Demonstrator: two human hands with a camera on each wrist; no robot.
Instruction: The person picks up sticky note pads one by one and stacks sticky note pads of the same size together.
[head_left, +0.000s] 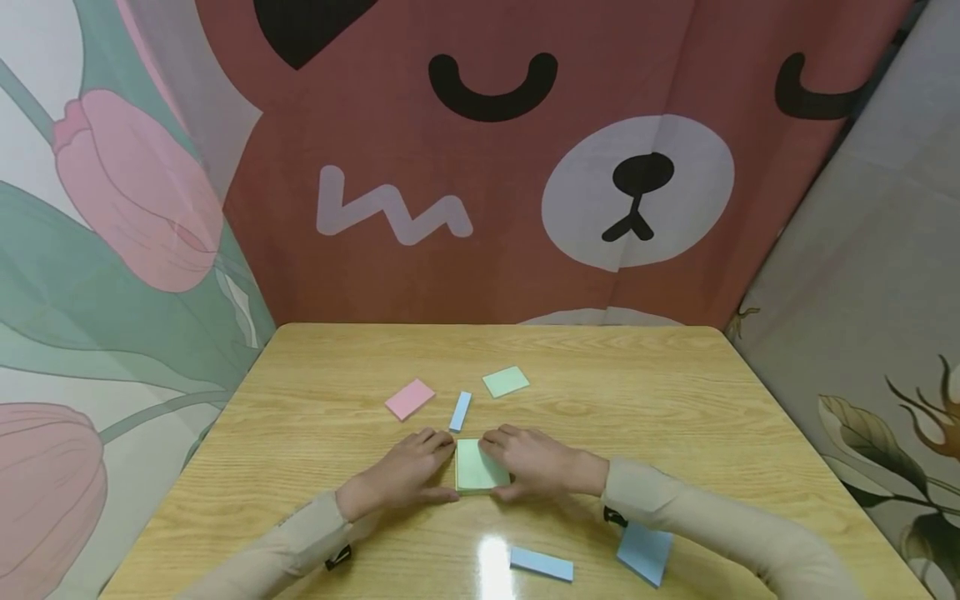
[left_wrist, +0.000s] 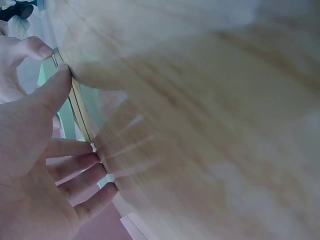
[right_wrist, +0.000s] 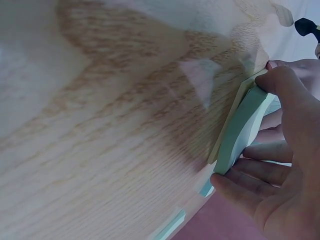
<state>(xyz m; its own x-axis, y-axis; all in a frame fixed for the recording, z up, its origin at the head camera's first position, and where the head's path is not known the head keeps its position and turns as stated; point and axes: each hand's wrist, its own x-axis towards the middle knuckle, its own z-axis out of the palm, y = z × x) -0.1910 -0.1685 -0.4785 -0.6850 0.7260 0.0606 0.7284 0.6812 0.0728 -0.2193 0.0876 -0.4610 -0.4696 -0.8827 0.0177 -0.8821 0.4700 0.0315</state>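
Note:
In the head view a light green sticky-note pad (head_left: 478, 467) lies over a yellow pad at the middle of the table. My right hand (head_left: 536, 462) pinches the green pad between thumb and fingers at opposite edges. The right wrist view shows this green pad (right_wrist: 245, 127) slightly bowed, the thin yellow pad (right_wrist: 227, 125) beside it against the table. At the stack's left side is my left hand (head_left: 408, 468), its thumb and fingertips at the edge. In the left wrist view that hand (left_wrist: 45, 135) has extended fingers, their tips down at the tabletop.
Beyond the hands lie a pink pad (head_left: 410, 399), a narrow blue strip pad (head_left: 461, 412) and another green pad (head_left: 506, 382). Nearer the body are a second blue strip pad (head_left: 542, 565) and a blue pad (head_left: 645, 553), close to the right forearm. Printed curtains surround the wooden table (head_left: 315, 358).

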